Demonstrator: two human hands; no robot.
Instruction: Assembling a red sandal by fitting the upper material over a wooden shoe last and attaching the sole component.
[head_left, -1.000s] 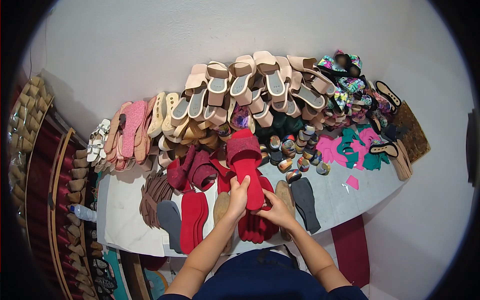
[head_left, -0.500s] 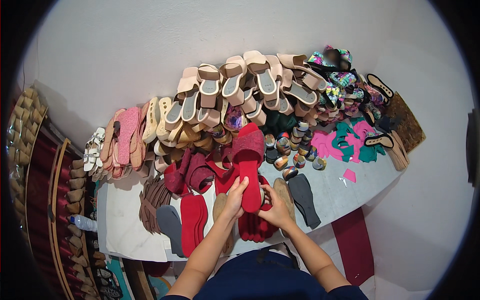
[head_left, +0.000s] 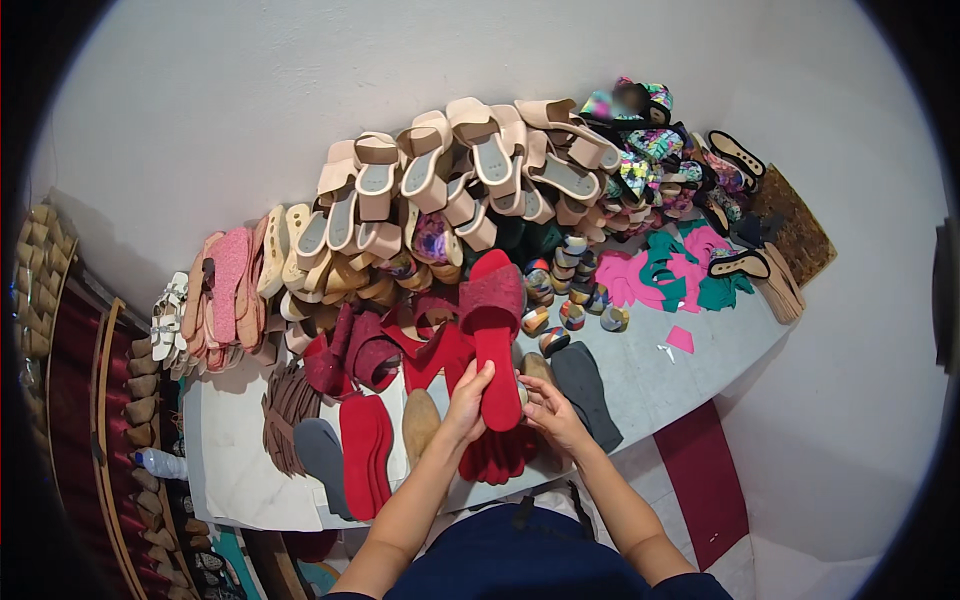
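A red slide sandal (head_left: 496,380) with a wide, darker textured strap points away from me above the table's near side. Its heel end is gripped along the left edge by my left hand (head_left: 466,402), the thumb lying on the footbed. At the right edge of the same heel, my right hand (head_left: 555,418) has its fingers bent against the sandal's side; the fingertips are partly hidden. Underneath lies a row of red soles (head_left: 498,455), partly covered by the sandal. More red soles (head_left: 364,452) are stacked to the left, beside grey soles (head_left: 322,455).
Heeled beige sandals (head_left: 425,165) are piled along the wall. Colourful block heels (head_left: 572,315) stand right of centre, near pink and green scraps (head_left: 668,270). Dark grey insoles (head_left: 586,395) lie on the white table (head_left: 690,350). A bottle (head_left: 160,463) stands by the left shelf.
The table and its piles sit slightly further left in the picture. My right hand's fingers have shifted at the sandal's side, the thumb less over its heel. My left hand keeps its hold.
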